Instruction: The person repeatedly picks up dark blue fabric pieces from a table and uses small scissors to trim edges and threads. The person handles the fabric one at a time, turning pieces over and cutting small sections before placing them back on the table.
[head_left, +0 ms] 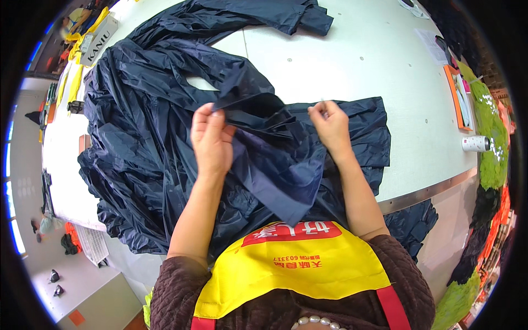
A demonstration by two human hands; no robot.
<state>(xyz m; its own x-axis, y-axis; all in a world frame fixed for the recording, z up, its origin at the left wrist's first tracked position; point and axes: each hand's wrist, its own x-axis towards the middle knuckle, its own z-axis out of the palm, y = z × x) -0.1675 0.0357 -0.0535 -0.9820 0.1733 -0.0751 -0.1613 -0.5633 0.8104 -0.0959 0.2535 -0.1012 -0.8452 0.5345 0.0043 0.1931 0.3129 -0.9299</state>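
Note:
A large navy garment point(137, 104) of thin, shiny cloth lies rumpled over the white table, with one sleeve point(264, 16) stretched across the far side. My left hand point(213, 140) pinches a raised fold of this cloth near the middle. Below that hand, a loose navy panel point(280, 176) hangs toward my body. My right hand point(333, 126) is closed to the right, just above another spread part of the garment point(363, 132). Something small and pale shows at its fingertips, too small to name.
The white table point(330, 60) has a metal front edge point(434, 190). At its right lie an orange tray point(459, 99) and a white cup point(475, 144) on its side. A grey box point(99, 39) stands far left. Bright green cloth point(484, 110) piles up beyond the right edge.

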